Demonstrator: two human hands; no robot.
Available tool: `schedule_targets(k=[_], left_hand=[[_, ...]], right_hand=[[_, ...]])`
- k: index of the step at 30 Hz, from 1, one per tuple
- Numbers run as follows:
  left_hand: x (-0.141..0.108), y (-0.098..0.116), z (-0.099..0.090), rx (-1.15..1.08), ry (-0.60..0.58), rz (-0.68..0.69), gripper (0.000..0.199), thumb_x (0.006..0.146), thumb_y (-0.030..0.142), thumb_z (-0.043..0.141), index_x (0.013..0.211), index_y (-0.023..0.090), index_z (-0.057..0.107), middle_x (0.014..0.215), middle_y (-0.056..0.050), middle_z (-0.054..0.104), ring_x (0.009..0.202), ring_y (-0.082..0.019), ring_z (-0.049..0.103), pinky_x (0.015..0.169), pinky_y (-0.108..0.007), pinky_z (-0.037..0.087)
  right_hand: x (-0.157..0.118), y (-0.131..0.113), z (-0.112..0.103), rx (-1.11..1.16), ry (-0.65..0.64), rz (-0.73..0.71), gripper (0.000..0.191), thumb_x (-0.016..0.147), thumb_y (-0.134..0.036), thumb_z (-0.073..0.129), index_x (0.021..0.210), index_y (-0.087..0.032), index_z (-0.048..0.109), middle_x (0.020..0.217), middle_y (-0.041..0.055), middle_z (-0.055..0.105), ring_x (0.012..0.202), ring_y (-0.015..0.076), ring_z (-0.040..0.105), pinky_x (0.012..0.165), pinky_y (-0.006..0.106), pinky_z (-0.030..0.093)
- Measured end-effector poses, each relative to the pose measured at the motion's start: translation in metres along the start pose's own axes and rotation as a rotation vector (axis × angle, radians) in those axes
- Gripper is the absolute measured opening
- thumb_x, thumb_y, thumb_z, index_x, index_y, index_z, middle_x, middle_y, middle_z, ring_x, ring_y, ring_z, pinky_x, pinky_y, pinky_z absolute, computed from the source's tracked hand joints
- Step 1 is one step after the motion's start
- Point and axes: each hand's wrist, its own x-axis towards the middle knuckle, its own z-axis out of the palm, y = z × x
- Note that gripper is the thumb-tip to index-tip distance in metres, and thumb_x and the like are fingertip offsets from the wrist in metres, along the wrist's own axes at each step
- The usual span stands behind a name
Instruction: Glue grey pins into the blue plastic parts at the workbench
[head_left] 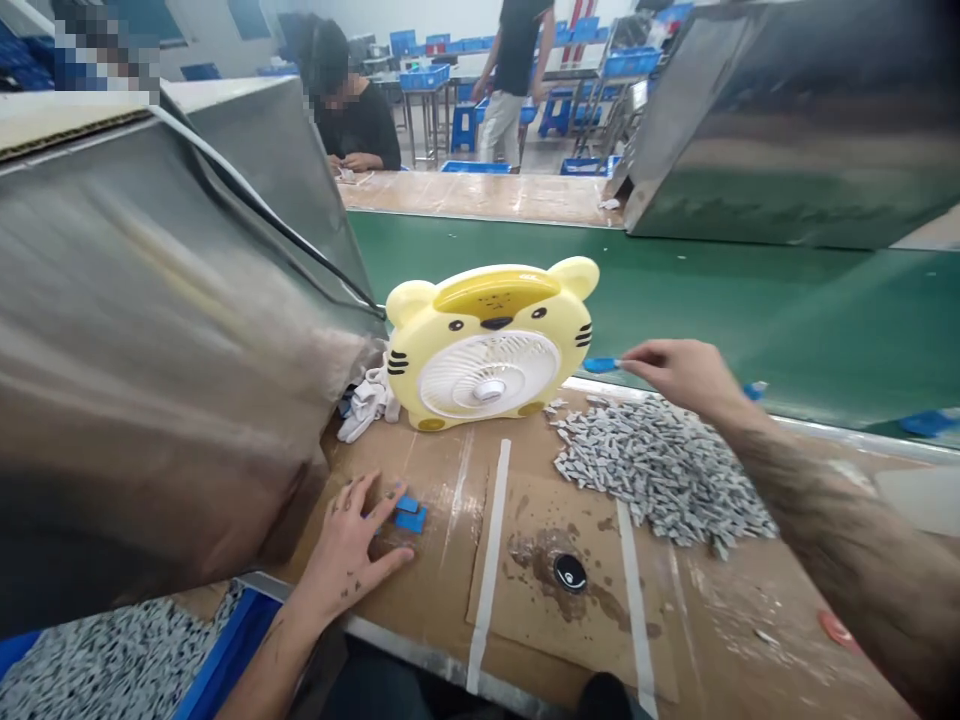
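My right hand (679, 372) is stretched out over the table's far side and pinches a small flat blue piece (600, 366) between its fingertips, just right of the yellow animal-faced fan (491, 345). Low on the left, my left hand (356, 545) rests on the brown tabletop with its fingers spread. Beside its fingertips lie small blue pieces (411, 520); whether the hand touches them I cannot tell. Below my right forearm is a heap of small grey parts (660, 465). A round black lid-like disc (570, 573) sits on a stained cardboard sheet (525, 620).
A green conveyor belt (465, 238) runs behind the fan. Metal housings stand left (187, 330) and far right (795, 130). A blue bin (225, 650) of grey parts is at lower left. White cloth (371, 405) lies by the fan. A seated person (360, 125) works across the belt.
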Motion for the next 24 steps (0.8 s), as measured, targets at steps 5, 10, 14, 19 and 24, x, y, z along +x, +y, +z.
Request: schedule_targets(k=[5, 10, 14, 19, 24], left_hand=[[0.018, 0.02, 0.032, 0.141, -0.072, 0.236, 0.026, 0.091, 0.036, 0.066, 0.112, 0.022, 0.07, 0.14, -0.017, 0.054, 0.122, -0.038, 0.052, 0.097, -0.057, 0.05], [0.046, 0.023, 0.043, 0.013, -0.046, 0.358, 0.012, 0.092, 0.024, 0.06, 0.089, 0.018, 0.07, 0.125, -0.017, 0.067, 0.111, -0.035, 0.061, 0.083, -0.046, 0.056], [0.061, 0.016, 0.036, -0.598, 0.041, 0.058, 0.016, 0.088, 0.027, 0.066, 0.077, 0.017, 0.071, 0.115, -0.015, 0.072, 0.107, -0.029, 0.065, 0.089, -0.04, 0.055], [0.077, 0.041, 0.013, -1.849, 0.169, -0.759, 0.025, 0.089, 0.034, 0.061, 0.088, 0.01, 0.069, 0.106, -0.02, 0.071, 0.09, -0.024, 0.07, 0.046, -0.018, 0.044], [0.061, 0.062, 0.015, -2.14, 0.014, -0.866, 0.025, 0.079, 0.012, 0.064, 0.104, 0.01, 0.065, 0.098, -0.015, 0.072, 0.076, -0.016, 0.07, 0.046, -0.012, 0.041]], right_hand=[[0.033, 0.005, 0.04, -0.108, -0.082, 0.196, 0.024, 0.095, -0.034, 0.067, 0.085, -0.014, 0.072, 0.076, 0.0029, 0.072, 0.066, 0.0148, 0.064, 0.067, 0.029, 0.052], [0.021, -0.019, 0.036, -0.123, -0.191, 0.139, 0.018, 0.094, -0.021, 0.06, 0.094, -0.013, 0.075, 0.094, 0.0111, 0.076, 0.088, 0.0211, 0.068, 0.081, 0.03, 0.049], [0.008, -0.046, 0.04, -0.027, -0.385, -0.05, 0.02, 0.086, -0.016, 0.062, 0.1, -0.018, 0.078, 0.1, 0.006, 0.077, 0.09, 0.0192, 0.068, 0.08, 0.024, 0.047], [0.009, -0.061, 0.063, 0.004, -0.426, -0.128, 0.017, 0.082, -0.009, 0.06, 0.083, -0.016, 0.075, 0.097, 0.0084, 0.075, 0.093, 0.0205, 0.066, 0.083, 0.025, 0.045], [-0.001, -0.058, 0.05, 0.034, -0.301, -0.014, 0.013, 0.082, -0.019, 0.059, 0.079, -0.015, 0.071, 0.075, 0.0076, 0.07, 0.069, 0.0203, 0.062, 0.067, 0.029, 0.045]])
